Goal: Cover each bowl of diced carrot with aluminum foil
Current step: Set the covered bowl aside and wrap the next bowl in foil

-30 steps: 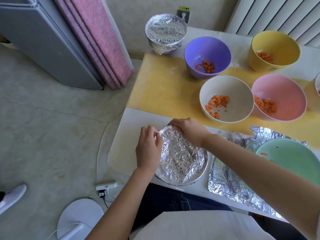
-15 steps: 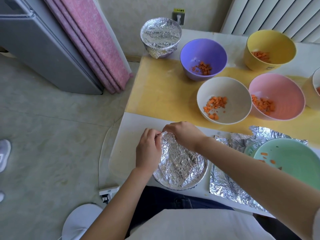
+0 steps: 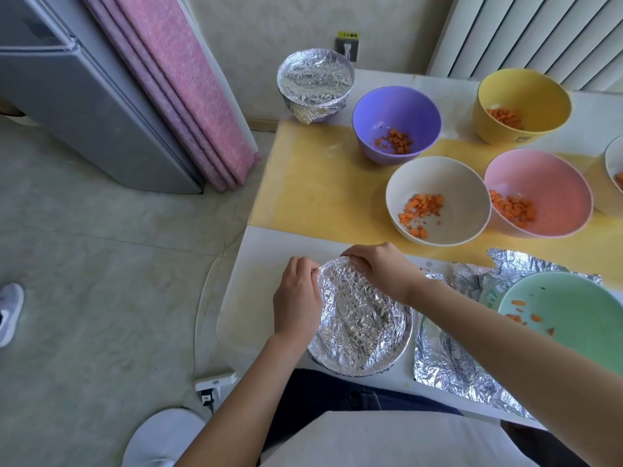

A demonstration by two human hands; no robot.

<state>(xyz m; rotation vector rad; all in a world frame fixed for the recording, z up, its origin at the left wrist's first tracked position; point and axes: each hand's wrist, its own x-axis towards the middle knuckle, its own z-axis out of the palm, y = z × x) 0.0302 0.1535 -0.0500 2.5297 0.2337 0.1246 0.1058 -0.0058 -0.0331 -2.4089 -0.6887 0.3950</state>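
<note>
A foil-covered bowl [image 3: 360,318] sits at the table's near edge in front of me. My left hand [image 3: 296,299] pinches the foil at its far-left rim. My right hand [image 3: 379,267] curls over the far rim and presses the foil down. A green bowl [image 3: 573,318] with a few carrot bits stands on a crumpled foil sheet [image 3: 451,369] to the right. Open bowls with diced carrot stand beyond: white [image 3: 438,200], pink [image 3: 539,193], purple [image 3: 397,123], yellow [image 3: 522,106]. Another foil-covered bowl [image 3: 315,82] stands at the far left corner.
A yellow mat [image 3: 320,190] covers the table's middle. Another bowl [image 3: 615,170] shows at the right edge. Left of the table are a pink folded mat [image 3: 175,89], a grey fridge [image 3: 77,106], a power strip [image 3: 215,385] on the floor and someone's shoe [image 3: 10,311].
Both hands have worked slightly along the far rim of the near bowl, crimping the foil. The camera view shifted a little; the shoe on the floor moved.
</note>
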